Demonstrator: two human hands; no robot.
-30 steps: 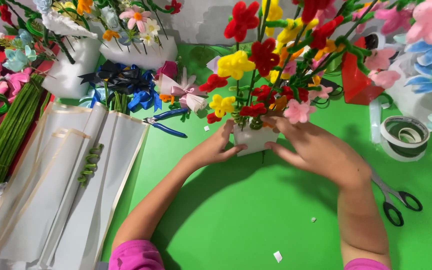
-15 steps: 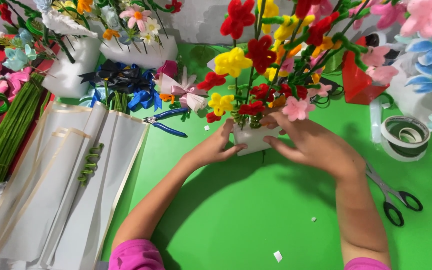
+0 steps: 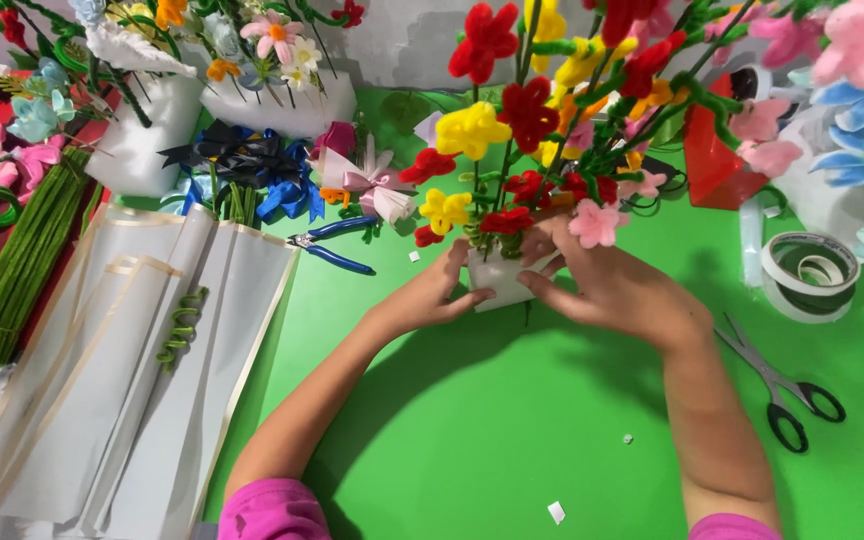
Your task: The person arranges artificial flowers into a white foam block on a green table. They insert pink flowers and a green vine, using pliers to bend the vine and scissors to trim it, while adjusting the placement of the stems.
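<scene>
Spreading under everything, the green desk (image 3: 472,440) carried the work. Off to the left of the left hand lay sheets of pale wrapping paper (image 3: 122,380), with a bundle of green stems (image 3: 17,270) beyond them. Rising directly above both hands stood the bouquet of red, yellow and pink craft flowers (image 3: 532,130), its stems planted in a small white foam block (image 3: 500,278). The block sat on the desk between the two hands. The left hand (image 3: 437,295) pressed against the block's left side, fingers curled on it, while the right hand (image 3: 617,285) clasped its right side and top edge, so both hands gripped the block. To the right of the right hand lay a roll of tape (image 3: 807,275) and, nearer the wrist, black-handled scissors (image 3: 782,390). Blue-handled pliers (image 3: 332,248) rested just left of the left hand's fingers.
</scene>
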